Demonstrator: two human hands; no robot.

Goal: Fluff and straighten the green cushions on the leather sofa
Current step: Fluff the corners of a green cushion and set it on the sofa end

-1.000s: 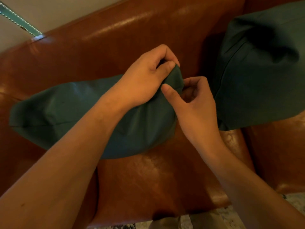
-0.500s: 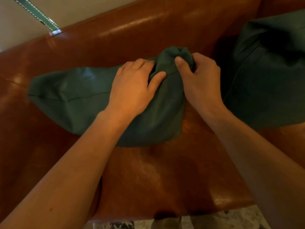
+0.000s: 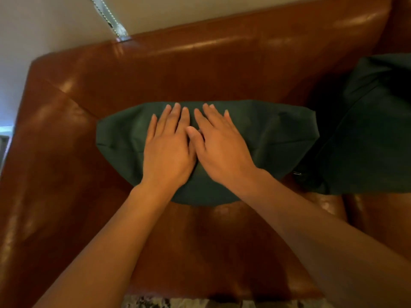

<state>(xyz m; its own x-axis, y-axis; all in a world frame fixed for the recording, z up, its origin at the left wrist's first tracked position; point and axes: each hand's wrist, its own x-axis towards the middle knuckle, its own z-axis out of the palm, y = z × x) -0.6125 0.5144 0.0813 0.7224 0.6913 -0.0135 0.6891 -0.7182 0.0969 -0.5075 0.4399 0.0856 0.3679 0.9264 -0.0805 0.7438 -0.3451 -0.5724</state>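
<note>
Bare sofa (image 3: pixel 211 245) seat lay below both wrists, backrest just past the fingertips. Green cushion (image 3: pixel 273 138) sat directly under both hands; second cushion (image 3: pixel 367 134) was just right of the right hand, touching the first. Left hand (image 3: pixel 166 150) and right hand (image 3: pixel 219 147) lay flat side by side, fingers straight, pressing down. Half a second earlier both pinched a bunched corner; that corner was now flattened.

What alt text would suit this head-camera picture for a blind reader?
Two bare hands, left hand and right hand, press flat side by side on a green cushion lying on a brown leather sofa. A second green cushion sits at its right.
</note>
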